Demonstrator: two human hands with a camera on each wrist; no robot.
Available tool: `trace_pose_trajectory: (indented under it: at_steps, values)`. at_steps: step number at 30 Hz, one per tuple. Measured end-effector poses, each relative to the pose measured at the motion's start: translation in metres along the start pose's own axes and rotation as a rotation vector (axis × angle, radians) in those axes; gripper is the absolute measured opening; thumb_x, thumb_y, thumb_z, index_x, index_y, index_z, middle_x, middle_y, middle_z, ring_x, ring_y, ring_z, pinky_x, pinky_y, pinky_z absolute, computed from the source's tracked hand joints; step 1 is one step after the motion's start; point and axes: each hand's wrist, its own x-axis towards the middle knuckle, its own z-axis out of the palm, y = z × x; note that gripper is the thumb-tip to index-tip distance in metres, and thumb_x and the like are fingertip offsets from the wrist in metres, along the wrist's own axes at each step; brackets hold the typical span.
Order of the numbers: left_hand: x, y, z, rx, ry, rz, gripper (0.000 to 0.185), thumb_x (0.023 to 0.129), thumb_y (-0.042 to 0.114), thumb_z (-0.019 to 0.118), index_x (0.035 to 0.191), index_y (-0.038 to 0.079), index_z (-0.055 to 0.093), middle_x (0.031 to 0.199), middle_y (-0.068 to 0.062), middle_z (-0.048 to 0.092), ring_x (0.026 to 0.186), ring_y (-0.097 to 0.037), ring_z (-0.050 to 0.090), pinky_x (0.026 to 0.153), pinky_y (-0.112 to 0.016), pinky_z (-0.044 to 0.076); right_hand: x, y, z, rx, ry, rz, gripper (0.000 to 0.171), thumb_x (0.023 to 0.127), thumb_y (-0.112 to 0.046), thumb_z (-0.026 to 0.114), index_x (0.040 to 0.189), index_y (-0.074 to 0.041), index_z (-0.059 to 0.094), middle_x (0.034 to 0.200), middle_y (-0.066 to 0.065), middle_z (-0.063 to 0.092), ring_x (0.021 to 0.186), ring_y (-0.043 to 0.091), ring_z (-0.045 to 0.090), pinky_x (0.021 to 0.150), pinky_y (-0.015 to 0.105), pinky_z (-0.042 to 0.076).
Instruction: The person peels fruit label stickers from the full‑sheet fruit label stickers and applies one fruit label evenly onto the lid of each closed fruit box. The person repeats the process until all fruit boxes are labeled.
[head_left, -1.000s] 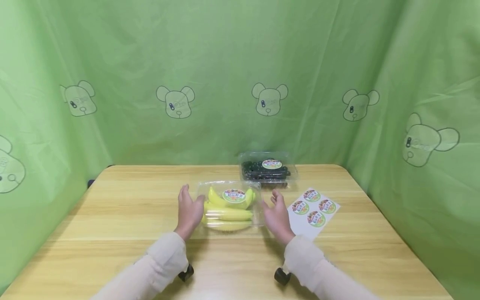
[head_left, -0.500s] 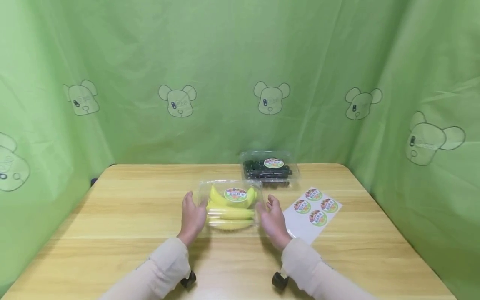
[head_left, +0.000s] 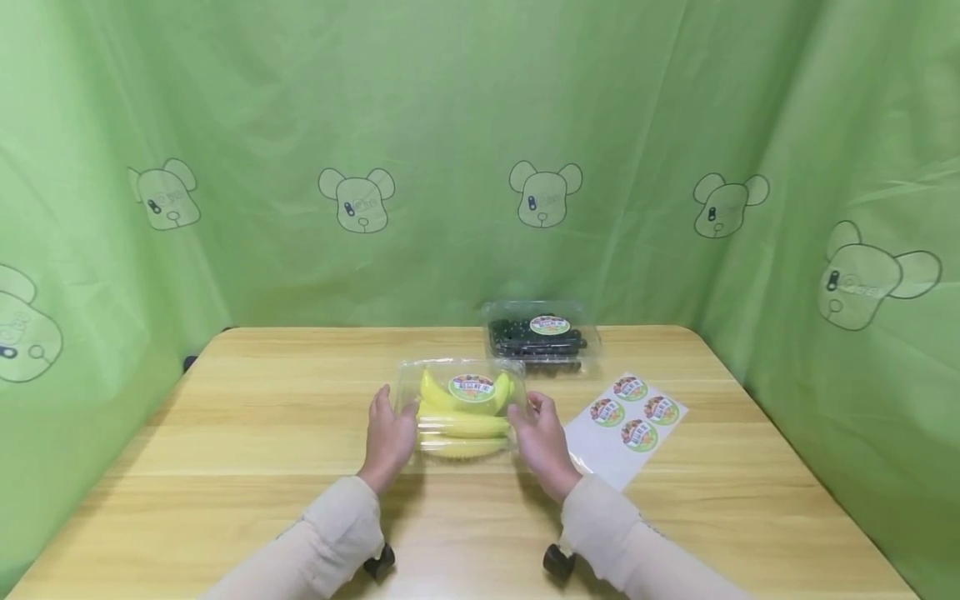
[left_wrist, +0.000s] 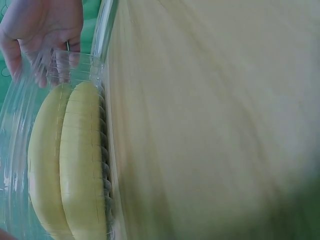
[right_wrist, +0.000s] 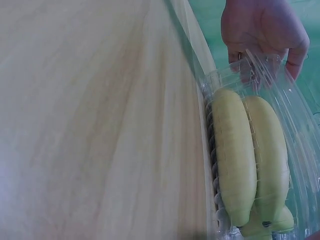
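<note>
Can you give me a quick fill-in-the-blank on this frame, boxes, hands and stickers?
1. The clear box between the left hand and right hand holds yellow ____.
2. The box of dark berries stands ____ from the person than the clear box.
3. The sticker sheet still carries ____ round stickers.
4. The sheet lies on the table to the ____ of the right hand.

Missing words: bananas; farther; four; right

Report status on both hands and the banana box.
Left hand and right hand flat against opposite sides of clear banana box, box on table. Sticker sheet right, berry box behind. Nothing in between.
</note>
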Motion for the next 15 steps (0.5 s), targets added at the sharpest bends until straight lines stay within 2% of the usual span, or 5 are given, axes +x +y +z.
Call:
trace_pose_trajectory:
  at_steps: [9,15]
  values:
    - [0.0004,-0.0017,0.0,-0.01,-0.019,-0.008,0.066,0.099,0.025,0.046,0.151,-0.003,0.016,0.155,-0.026,0.017,0.139,-0.047,0.02,0.113,-0.061,0.017,0.0024,-0.0002,0.0009,0.014,-0.014,0.001,0.057,0.099,-0.024,0.053,0.144,0.002,0.03,0.147,0.028,0.037,0.132,0.043,0.038,0.11,0.057,0.028]
    - [-0.0012,-0.0002,-0.0001,0.014,-0.01,0.017,0.06,0.1,0.025,0.045,0.149,-0.002,0.025,0.153,-0.024,0.026,0.139,-0.044,0.023,0.113,-0.06,0.018,0.0023,-0.0003,0.0013,-0.009,0.0,-0.026,0.055,0.098,-0.023,0.053,0.142,0.003,0.031,0.146,0.029,0.037,0.133,0.044,0.037,0.11,0.056,0.029]
